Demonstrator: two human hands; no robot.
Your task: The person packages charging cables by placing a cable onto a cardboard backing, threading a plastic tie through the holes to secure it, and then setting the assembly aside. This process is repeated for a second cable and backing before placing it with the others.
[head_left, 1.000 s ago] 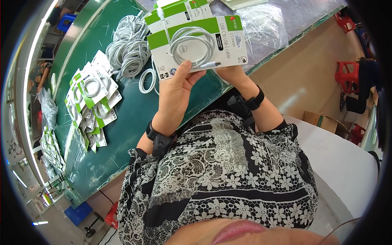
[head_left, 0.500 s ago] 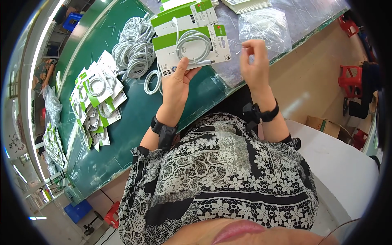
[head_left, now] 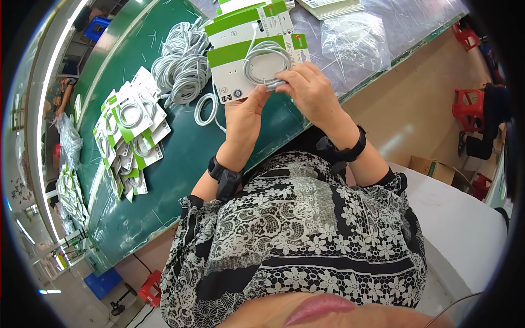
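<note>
My left hand point(head_left: 244, 121) grips the lower edge of a white and green backing card point(head_left: 223, 70), its thumb at the front near the coil. A white charging cable point(head_left: 249, 64) lies coiled on that card, one end sticking up past the top edge. My right hand point(head_left: 314, 94) is closed, thumb and fingertips pinching the lower right of the coil. Whether a thin tie is also in that pinch is too small to make out. Just left of the card, a loose coiled cable point(head_left: 198, 112) rests on the green table.
A heap of cables point(head_left: 180, 68) lies left of the card, with a pile of carded cables point(head_left: 131, 121) farther left. More green and white cards point(head_left: 235, 37) sit behind. At the right are a clear plastic bag point(head_left: 355, 41) of thin white strips and a stack of cards point(head_left: 331, 6).
My right hand has moved left and down from beside the card onto the coil and closed on it. The cable's lower end, visible before, is now covered. The left hand still holds the card.
</note>
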